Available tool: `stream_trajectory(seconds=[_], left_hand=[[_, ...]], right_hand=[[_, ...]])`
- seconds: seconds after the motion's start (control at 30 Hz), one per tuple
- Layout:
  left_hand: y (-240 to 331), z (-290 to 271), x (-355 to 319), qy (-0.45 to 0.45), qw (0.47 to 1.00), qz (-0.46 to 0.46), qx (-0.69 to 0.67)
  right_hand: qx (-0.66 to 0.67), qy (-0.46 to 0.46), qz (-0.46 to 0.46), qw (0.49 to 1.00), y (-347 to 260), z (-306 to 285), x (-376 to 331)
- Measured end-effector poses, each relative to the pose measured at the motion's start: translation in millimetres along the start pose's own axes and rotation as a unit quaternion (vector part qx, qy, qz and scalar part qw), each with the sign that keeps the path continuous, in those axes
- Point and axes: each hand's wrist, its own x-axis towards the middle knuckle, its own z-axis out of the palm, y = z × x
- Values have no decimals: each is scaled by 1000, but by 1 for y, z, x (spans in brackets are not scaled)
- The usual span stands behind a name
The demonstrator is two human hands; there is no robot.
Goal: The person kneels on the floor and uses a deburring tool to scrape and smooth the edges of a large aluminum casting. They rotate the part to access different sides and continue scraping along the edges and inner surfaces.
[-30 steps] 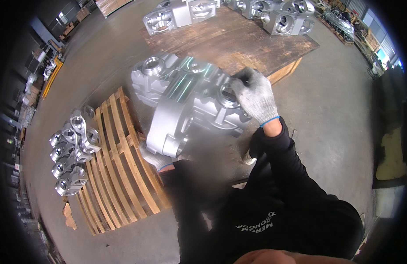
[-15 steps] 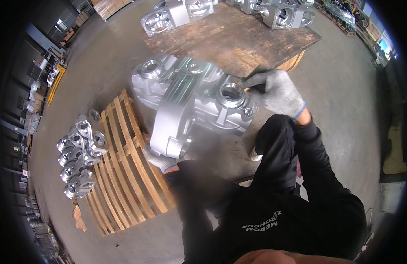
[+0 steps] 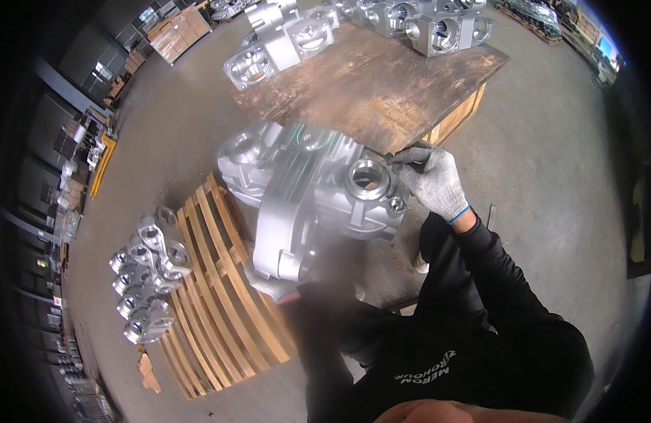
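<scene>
Covering fingers of the left hand [image 3: 270, 285], grip unclear, the metal casting [image 3: 287, 190] is reaching the right hand [image 3: 437, 182], which is curling narrowly, contents unclear. Open floor [image 3: 551, 134] is spreading right of that hand; the table [image 3: 382, 92] is edging beyond.

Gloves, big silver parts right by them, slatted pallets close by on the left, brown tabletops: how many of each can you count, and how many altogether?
Left glove and right glove: 2
Big silver part: 1
Slatted pallet: 1
Brown tabletop: 1
Total: 5
</scene>
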Motion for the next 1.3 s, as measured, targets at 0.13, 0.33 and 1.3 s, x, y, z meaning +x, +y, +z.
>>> stream_trajectory(seconds=[0.13,0.33,1.3], left_hand=[[5,5,-1,-3,999,24,38],[5,-5,3,-14,996,33,78],[91,231,16,-220,928,147,263]], right_hand=[[41,-8,74,996,15,2,5],[-7,24,-136,990,32,-5,14],[645,18,179,742,136,-46,-14]])
